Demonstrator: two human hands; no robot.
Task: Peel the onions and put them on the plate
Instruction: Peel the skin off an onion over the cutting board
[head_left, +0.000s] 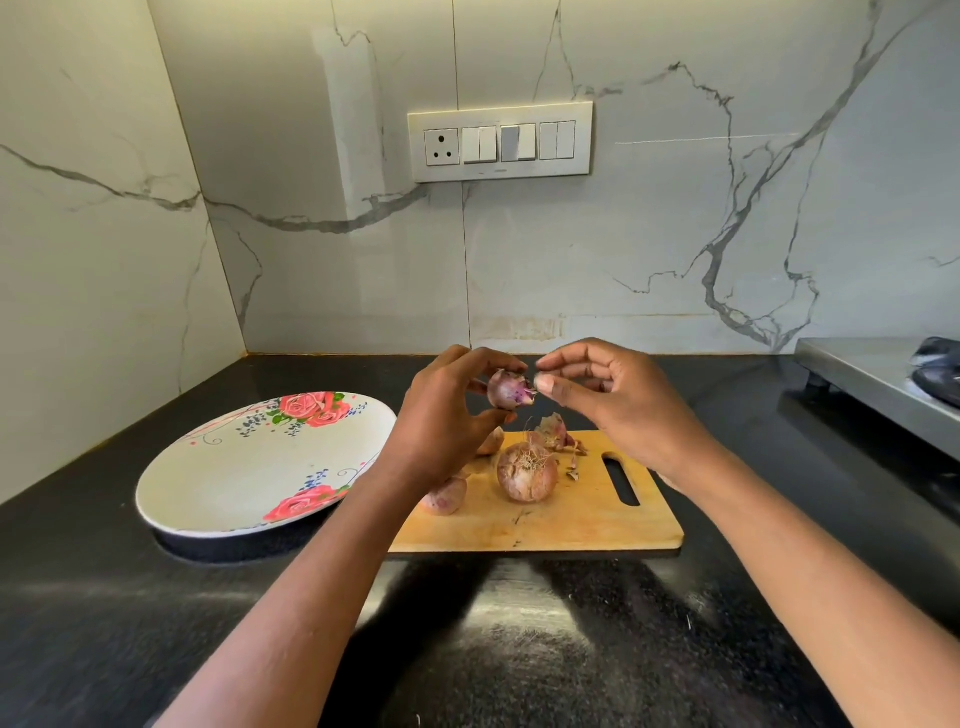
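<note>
Black counter (104, 597), left hand (441, 421) gripping onion (506, 389) (half-peeled), right hand (597, 395) pinching its skin

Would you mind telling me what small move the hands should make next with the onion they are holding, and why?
Probably the right hand should pull the pinched flap of skin away from the onion while the left hand steadies it. The onion is still partly skinned, held above the cutting board, and the plate holds no onions yet.
</note>
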